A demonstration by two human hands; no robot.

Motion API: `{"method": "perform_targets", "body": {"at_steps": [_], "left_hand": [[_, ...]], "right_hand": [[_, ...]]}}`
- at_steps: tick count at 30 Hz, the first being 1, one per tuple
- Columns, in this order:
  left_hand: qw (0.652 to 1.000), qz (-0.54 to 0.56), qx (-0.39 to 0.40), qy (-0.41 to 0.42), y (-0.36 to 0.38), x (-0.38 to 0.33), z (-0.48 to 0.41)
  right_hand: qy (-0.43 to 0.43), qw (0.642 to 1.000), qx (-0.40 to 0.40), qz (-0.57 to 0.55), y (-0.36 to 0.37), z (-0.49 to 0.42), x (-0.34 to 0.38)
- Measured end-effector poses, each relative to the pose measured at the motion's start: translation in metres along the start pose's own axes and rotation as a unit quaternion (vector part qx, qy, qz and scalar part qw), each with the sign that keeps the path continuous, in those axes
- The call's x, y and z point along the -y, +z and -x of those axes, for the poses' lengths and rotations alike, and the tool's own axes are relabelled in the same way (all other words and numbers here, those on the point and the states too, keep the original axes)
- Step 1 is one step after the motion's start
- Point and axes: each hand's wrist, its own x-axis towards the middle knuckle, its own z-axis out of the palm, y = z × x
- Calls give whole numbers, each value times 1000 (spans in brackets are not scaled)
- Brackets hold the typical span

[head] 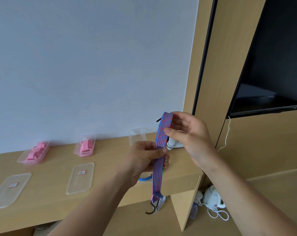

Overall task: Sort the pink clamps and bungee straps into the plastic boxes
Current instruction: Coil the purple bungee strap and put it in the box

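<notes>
striped strap (159, 159) up in the air over the right end of the counter (110, 167), folded over at the top. right hand (190, 133) pinches that fold, thumb on the front; left hand (144, 159) has its fingers (161, 151) clamped on the strap lower down. the tail hangs past the counter edge, hook (152, 209) dangling free. best play, i'd say: gather the tail up fold by fold so the hook can't snag the edge, keep the bundle tight, then drop it in the empty box (137, 136) at the back, well apart from the clamps (35, 152).
</notes>
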Motion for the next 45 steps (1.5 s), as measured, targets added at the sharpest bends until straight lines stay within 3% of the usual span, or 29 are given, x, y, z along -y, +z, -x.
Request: {"method": "perform_targets", "body": {"at_steps": [6,17,30,35,41,45], "left_hand": [[999,-22,-23,-5,4,4,0],[999,-16,-32,18,7,-1,4],[995,101,2,-16,4,-7,7],[978,200,12,-53,1,-12,6],[981,194,-1,-28,-4,-16,3],[983,179,-23,-21,-4,-18,4]], "right_hand": [[-43,997,-37,44,3,-2,0],[-150,978,-32,142,5,5,-9],[-322,904,-39,278,7,20,-22],[-360,886,-39,289,8,27,-25],[-382,875,-22,295,11,38,-38],[-367,873,29,320,11,42,-37]]}}
